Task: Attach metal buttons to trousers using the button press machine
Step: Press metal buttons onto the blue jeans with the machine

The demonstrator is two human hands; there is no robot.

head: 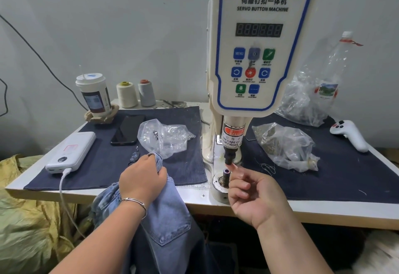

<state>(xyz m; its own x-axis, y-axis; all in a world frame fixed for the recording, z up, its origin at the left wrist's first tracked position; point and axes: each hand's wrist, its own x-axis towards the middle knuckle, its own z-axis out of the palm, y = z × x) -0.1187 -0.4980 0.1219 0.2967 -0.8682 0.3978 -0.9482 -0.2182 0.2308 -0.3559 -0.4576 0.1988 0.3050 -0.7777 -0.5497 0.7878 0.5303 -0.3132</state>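
While bags [166, 135] flank press [228, 157]; phone [128, 130] behind.

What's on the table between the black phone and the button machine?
In the head view, a crumpled clear plastic bag lies on the dark cloth between the phone and the machine.

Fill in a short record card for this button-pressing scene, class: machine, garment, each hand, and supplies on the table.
machine: servo button machine, display dark
garment: light blue trousers, off the press
left hand: grips the trousers' waistband
right hand: forefinger raised at the upper die, above the lower die
supplies: clear bags, thread cones
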